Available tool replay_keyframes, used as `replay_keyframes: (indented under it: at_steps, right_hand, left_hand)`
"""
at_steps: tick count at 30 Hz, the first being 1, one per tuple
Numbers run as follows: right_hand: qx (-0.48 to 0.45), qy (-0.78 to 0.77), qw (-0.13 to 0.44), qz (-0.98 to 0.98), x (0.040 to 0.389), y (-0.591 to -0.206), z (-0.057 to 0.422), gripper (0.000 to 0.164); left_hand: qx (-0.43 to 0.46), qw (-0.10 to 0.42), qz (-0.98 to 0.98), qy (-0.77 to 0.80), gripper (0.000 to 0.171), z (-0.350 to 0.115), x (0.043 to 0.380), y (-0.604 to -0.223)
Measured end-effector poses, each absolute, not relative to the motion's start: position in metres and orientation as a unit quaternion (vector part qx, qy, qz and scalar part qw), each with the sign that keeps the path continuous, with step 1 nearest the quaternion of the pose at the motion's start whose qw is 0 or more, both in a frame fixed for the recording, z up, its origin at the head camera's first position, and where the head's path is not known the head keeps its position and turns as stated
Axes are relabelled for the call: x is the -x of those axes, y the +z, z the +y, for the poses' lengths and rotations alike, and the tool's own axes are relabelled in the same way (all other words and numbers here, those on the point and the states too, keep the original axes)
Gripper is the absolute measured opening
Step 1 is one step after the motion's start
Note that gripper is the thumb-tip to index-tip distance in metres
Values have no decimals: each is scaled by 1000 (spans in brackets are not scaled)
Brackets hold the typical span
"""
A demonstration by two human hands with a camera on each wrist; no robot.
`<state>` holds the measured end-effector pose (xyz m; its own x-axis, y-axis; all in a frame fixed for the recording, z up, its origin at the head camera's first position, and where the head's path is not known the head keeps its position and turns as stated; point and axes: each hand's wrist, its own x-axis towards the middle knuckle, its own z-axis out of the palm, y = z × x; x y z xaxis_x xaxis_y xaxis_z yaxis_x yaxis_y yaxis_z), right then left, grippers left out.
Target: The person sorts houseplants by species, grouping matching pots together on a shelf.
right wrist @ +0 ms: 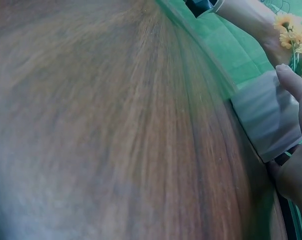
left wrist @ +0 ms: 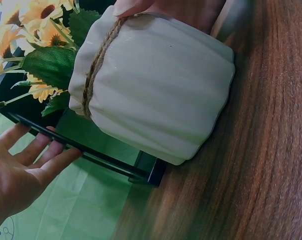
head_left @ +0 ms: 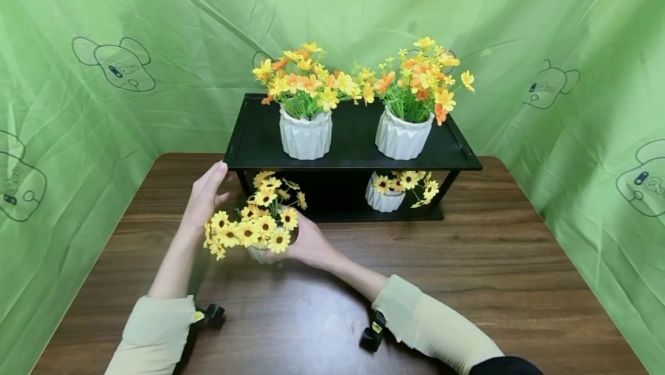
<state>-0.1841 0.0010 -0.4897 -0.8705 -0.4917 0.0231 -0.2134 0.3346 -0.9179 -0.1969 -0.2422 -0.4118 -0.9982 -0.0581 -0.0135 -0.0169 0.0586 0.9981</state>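
My right hand (head_left: 312, 245) grips a white ridged flowerpot (head_left: 266, 256) of yellow dark-centred daisies (head_left: 248, 232), in front of the black two-tier shelf (head_left: 353, 144) on its left side. In the left wrist view, twine circles the neck of this flowerpot (left wrist: 156, 85), which looks close to the tabletop; I cannot tell whether its base touches. My left hand (head_left: 204, 197) is at the shelf's left front corner, fingers extended against the black side frame (left wrist: 106, 165). The right wrist view shows my right thumb (right wrist: 293, 82) along the pot's side.
Two white pots (head_left: 305, 138) (head_left: 404, 137) of orange and yellow flowers stand on the top tier. Another white pot (head_left: 384, 199) with yellow daisies sits tilted on the lower tier at right. Green cloth (head_left: 197, 109) surrounds the brown wooden table (head_left: 467, 271).
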Motion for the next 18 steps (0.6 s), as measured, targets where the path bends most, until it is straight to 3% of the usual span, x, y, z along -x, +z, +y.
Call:
replay_keyframes:
  at_steps: [11, 18]
  right_hand:
    - [226, -532, 116, 808, 183, -489, -3, 96]
    - [224, -540, 97, 806, 182, -489, -2, 97]
  left_hand:
    - [-9, 26, -722, -692, 37, -241, 196, -413]
    - [-15, 23, -723, -690, 43, -241, 196, -412]
